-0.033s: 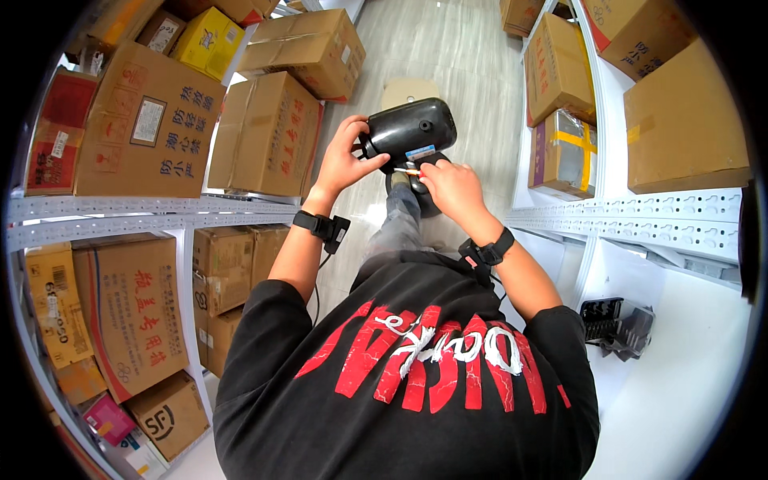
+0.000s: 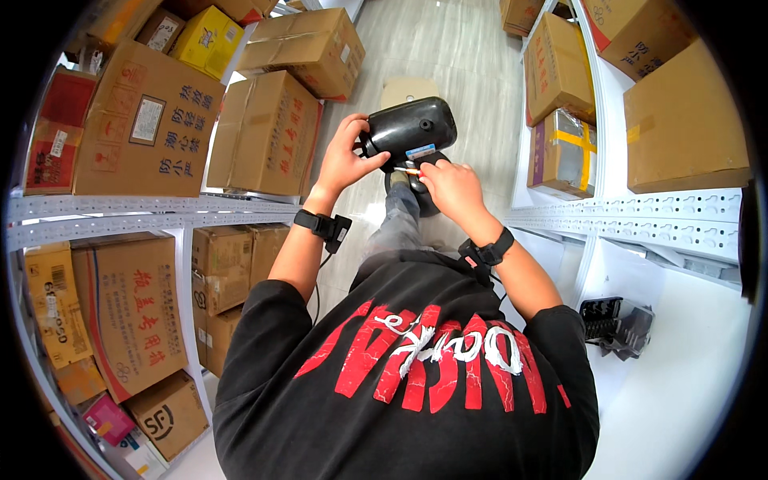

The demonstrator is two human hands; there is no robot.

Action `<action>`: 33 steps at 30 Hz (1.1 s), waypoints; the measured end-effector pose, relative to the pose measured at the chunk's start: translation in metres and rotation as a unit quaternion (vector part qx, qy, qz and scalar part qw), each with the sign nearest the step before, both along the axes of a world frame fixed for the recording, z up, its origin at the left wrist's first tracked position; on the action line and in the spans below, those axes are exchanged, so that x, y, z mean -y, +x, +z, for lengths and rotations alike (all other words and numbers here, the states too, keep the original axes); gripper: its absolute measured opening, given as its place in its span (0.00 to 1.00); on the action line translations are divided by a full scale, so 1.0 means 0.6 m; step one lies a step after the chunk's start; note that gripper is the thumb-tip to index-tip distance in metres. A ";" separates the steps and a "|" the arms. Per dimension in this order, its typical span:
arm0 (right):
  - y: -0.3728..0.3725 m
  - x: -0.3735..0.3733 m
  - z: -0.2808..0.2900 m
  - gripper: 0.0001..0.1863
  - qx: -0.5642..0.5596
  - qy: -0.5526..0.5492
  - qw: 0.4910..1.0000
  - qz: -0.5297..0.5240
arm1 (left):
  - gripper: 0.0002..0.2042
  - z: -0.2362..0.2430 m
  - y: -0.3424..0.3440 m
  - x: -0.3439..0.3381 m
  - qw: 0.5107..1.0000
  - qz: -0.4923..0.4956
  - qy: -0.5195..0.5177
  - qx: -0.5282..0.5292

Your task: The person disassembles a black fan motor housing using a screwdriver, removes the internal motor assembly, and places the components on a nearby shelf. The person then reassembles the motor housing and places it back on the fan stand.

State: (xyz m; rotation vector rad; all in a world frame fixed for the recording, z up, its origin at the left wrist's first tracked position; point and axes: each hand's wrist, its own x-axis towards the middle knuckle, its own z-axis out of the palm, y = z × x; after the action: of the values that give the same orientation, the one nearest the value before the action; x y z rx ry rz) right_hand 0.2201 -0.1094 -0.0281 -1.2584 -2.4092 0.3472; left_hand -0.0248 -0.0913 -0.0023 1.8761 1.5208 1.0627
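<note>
A glossy black cylindrical housing with a small round knob and a blue-and-white label lies on its side ahead of me, above the floor. My left hand is closed around its left end, thumb on the near side and fingers over the far edge. My right hand pinches a slim screwdriver with a red handle end, pointing left under the housing's near edge. What its tip touches is hidden. Below the housing sits a dark rounded part, partly covered by my right hand and leg.
White shelves on the left hold stacked cardboard boxes and a yellow box. More cartons fill the right shelf. A dark plastic tool case rests on a white surface at the right. A beige flat piece lies on the floor beyond the housing.
</note>
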 end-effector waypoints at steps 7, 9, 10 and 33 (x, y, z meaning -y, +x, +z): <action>-0.009 -0.030 0.025 0.04 0.073 0.051 0.996 0.013 | 0.24 -0.008 0.009 -0.007 0.998 0.013 0.034 -0.053; -0.010 -0.055 0.033 0.04 0.076 0.066 0.994 0.028 | 0.24 -0.005 0.008 -0.014 0.998 0.015 0.036 -0.054; -0.010 -0.065 0.036 0.05 0.076 0.067 0.994 0.038 | 0.24 -0.005 0.007 -0.016 0.998 0.019 0.034 -0.056; -0.041 0.041 -0.039 0.08 0.023 -0.002 0.992 -0.124 | 0.24 0.012 0.011 -0.049 0.994 0.021 -0.008 -0.104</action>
State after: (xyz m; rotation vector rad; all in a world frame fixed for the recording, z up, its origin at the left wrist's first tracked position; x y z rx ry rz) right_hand 0.1955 -0.1341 -0.0517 -1.5620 -2.2536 0.2525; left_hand -0.0182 -0.0620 0.0051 2.0025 1.6847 0.8924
